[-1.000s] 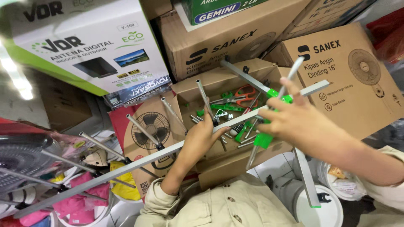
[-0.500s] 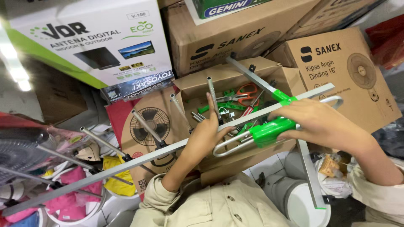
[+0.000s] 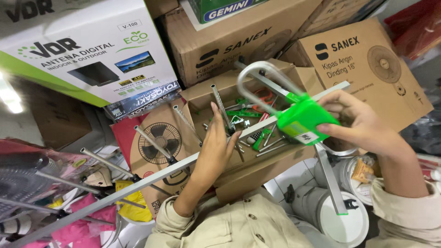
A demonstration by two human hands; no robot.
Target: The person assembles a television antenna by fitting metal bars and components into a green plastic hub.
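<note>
Your single head-worn camera looks steeply down and forward from close above your own two forearms, near enough that the open brown cardboard box of metal rods [image 3: 243, 119] fills the centre, with stacked printed cartons [image 3: 220, 41] beyond.

Bright, even indoor light. Blown-out ceiling lamp [image 3: 10, 98] glare at left of the white antenna box [image 3: 82, 50]. Soft shadows, wide-angle bending at edges, slight blur at corners, centre sharp.
</note>
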